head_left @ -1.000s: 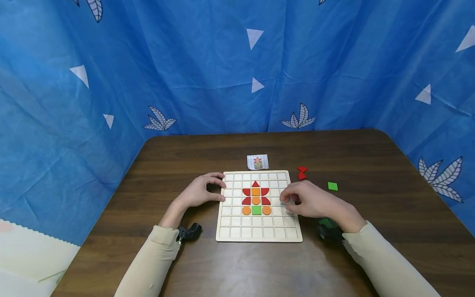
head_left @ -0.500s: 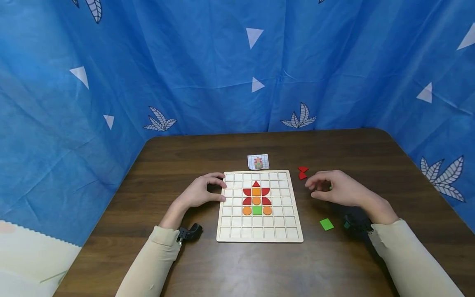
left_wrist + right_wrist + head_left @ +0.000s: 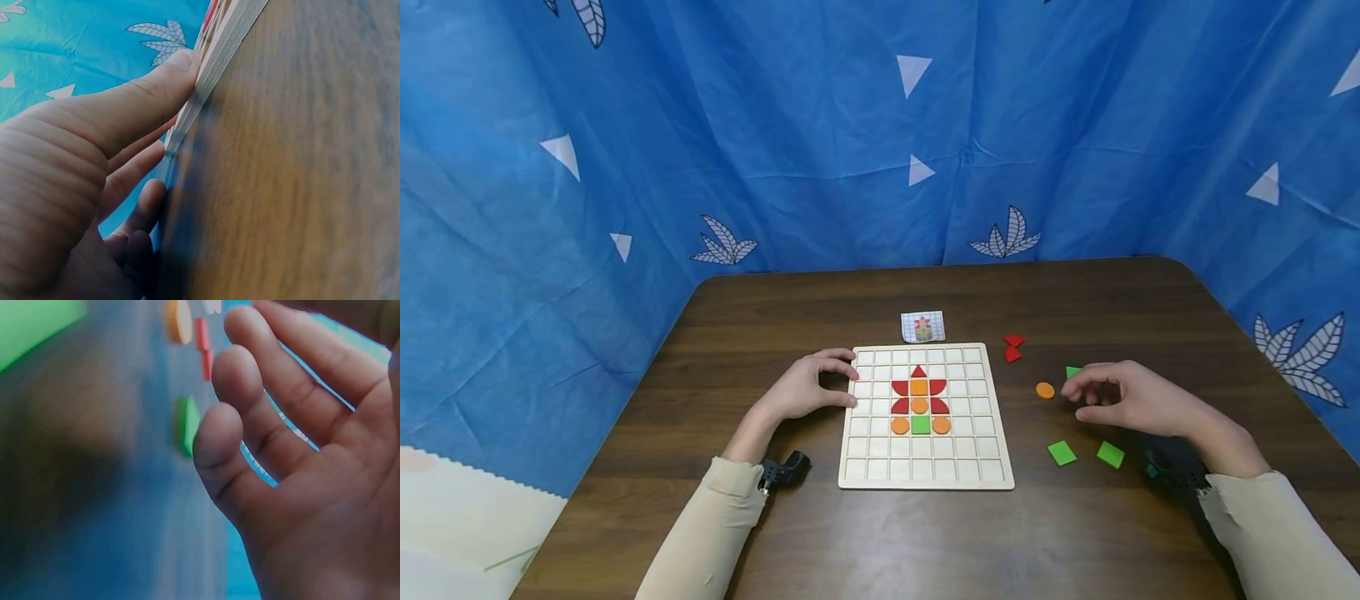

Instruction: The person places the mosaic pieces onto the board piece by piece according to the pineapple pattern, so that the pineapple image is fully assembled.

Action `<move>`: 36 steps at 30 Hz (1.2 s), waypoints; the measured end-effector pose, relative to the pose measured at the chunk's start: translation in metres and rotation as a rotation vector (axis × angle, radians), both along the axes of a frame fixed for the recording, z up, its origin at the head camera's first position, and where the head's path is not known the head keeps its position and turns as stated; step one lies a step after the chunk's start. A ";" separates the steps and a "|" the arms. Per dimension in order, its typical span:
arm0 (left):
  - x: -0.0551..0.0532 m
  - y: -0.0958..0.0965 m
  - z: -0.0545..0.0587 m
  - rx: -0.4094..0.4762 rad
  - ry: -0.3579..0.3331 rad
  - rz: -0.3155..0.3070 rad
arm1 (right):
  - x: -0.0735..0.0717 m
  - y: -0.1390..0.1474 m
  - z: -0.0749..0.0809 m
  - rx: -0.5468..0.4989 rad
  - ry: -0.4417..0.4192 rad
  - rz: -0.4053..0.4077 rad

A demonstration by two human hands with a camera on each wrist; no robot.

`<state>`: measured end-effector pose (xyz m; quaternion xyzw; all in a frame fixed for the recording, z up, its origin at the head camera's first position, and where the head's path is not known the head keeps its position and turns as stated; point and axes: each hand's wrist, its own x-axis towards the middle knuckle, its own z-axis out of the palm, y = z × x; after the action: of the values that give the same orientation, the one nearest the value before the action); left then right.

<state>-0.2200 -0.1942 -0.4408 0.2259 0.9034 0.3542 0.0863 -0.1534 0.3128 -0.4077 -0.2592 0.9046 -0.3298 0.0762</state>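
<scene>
My left hand (image 3: 808, 385) rests at the left edge of a pale wooden grid board (image 3: 880, 471), thumb and fingertips touching it. In the left wrist view, my thumb (image 3: 150, 94) lies against the board's edge (image 3: 228, 56). On the board, red, orange and green pieces form a figure with a red triangle (image 3: 917, 372) on top and a green square (image 3: 921, 425) at the bottom middle. My right hand (image 3: 1138, 400) hovers right of the board, fingers loosely bent, holding nothing visible. Near its fingertips are an orange disc (image 3: 1045, 390) and a partly hidden green piece (image 3: 1072, 372).
Behind the board lies a small pattern card (image 3: 922, 327). Two red pieces (image 3: 1013, 354) sit beyond the board's right edge. Two green squares (image 3: 1062, 453) lie nearer, right of the board. A blue curtain (image 3: 850, 125) hangs behind the brown table (image 3: 790, 533).
My right hand has moved off the board and to the right, uncovering the orange disc and two green squares. The left hand and the pieces on the board look unmoved.
</scene>
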 end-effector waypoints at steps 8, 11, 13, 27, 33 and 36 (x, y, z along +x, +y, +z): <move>0.000 -0.002 0.000 0.002 -0.003 0.011 | 0.018 0.027 -0.012 -0.106 -0.114 0.135; 0.000 -0.002 0.000 -0.003 -0.001 0.008 | 0.020 0.032 -0.015 -0.128 -0.153 0.153; -0.001 -0.001 0.000 -0.006 -0.001 0.006 | 0.020 0.035 -0.017 -0.134 -0.172 0.170; -0.001 -0.001 -0.003 -0.006 -0.006 0.016 | 0.020 0.041 -0.022 -0.079 -0.197 0.222; -0.003 -0.001 -0.005 0.000 -0.006 0.018 | 0.022 0.037 -0.023 -0.022 -0.133 0.087; -0.002 -0.001 -0.004 0.003 -0.006 0.013 | 0.023 0.037 -0.025 -0.005 -0.013 0.070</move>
<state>-0.2224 -0.1948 -0.4449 0.2190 0.9041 0.3567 0.0863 -0.1307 0.3499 -0.4329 -0.2886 0.8936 -0.3309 0.0928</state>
